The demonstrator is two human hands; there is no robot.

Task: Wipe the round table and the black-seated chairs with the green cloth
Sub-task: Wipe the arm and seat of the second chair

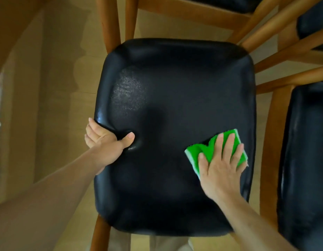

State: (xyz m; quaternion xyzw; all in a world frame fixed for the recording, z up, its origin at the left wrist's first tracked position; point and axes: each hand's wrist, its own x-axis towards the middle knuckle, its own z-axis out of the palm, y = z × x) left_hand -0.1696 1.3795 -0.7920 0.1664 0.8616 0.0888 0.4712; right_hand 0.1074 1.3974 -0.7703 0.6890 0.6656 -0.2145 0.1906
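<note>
A person is looking down at a chair with a big black seat (175,124). The right hand (220,169) is lying flat on the green cloth (207,151), with its fingers (229,144) straight and spread a little. The hand is pressing the cloth down on the seat. The cloth is folded and is peeking out past the fingertips and beside the thumb. It is sitting near the right edge of the seat, toward the person's side.

The left hand (106,142) is gripping the left edge of the seat. Its thumb (129,138) is lying on top and is pushing a small dent into the soft seat. Its other fingers are curling round the edge and going under it, so only their knuckles are showing.

Wooden chair legs (110,20) are sticking out past the far side of the seat, well beyond both hands. Another black seat (305,160) is standing just beside the right hand's little finger side, and more dark seats are showing farther off. A pale floor (48,87) is lying below everything.
</note>
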